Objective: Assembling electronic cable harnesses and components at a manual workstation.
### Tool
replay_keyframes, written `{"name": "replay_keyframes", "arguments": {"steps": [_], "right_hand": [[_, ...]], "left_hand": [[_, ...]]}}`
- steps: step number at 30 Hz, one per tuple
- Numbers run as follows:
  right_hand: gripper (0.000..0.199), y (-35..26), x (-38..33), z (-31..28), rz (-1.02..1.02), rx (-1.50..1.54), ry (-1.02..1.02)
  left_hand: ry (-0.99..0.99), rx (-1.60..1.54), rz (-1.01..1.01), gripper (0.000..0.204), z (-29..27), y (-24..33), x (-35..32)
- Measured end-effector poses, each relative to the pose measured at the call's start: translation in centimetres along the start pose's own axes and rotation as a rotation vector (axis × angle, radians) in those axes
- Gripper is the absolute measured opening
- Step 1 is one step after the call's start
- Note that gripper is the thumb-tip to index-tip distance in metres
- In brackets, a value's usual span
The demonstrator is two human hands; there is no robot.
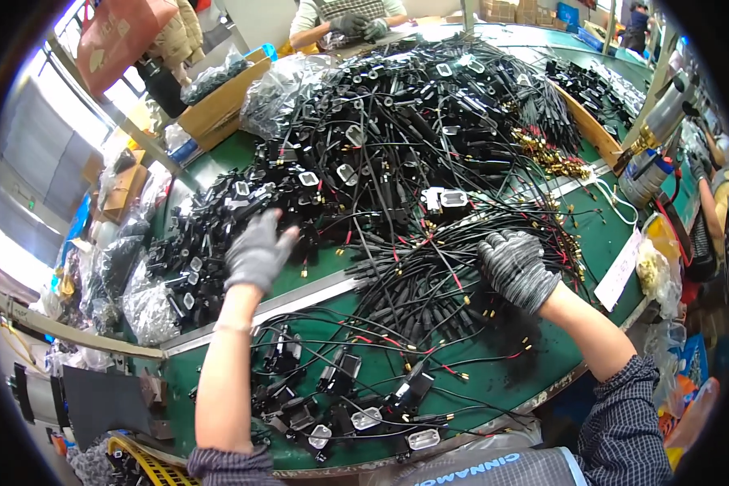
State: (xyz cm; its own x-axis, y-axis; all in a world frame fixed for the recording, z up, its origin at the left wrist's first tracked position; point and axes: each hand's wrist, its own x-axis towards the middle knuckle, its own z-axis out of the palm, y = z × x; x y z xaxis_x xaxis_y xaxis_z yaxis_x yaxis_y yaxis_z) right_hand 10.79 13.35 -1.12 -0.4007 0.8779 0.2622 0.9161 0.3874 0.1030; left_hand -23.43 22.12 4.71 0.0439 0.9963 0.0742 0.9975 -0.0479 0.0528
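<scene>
My left hand (259,253), in a grey knit glove, hovers at the near edge of a heap of black cabled parts (308,202). Its thumb and forefinger are apart, and nothing shows between them. In a striped grey glove, my right hand (517,269) lies over the right part of a bundle of black cables (429,271). The fingers curl down onto the cables and their tips are partly hidden. These cables have black sleeves at one end and red leads with brass-coloured tips at the other. A white-framed part (445,199) lies just beyond the bundle.
Several black housings with cables (340,373) are spread on the green tabletop (494,373) before me. A metal strip (300,298) crosses the table. Clear plastic bags (279,97) and a cardboard box (227,97) stand far left. A bottle-like tool (660,117) stands right; a gloved co-worker sits opposite.
</scene>
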Motion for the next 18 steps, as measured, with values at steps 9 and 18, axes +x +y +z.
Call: {"name": "replay_keyframes", "arguments": {"steps": [9, 18], "right_hand": [[0.014, 2.5, -3.2, -3.0, 0.18, 0.34, -0.067], [0.019, 0.2, -7.2, -4.1, -0.288, 0.245, -0.133]], "left_hand": [[-0.241, 0.215, -0.083, 0.051, 5.3, 2.4, 3.9], [-0.133, -1.2, -0.093, 0.034, 5.3, -2.9, -6.9]]}}
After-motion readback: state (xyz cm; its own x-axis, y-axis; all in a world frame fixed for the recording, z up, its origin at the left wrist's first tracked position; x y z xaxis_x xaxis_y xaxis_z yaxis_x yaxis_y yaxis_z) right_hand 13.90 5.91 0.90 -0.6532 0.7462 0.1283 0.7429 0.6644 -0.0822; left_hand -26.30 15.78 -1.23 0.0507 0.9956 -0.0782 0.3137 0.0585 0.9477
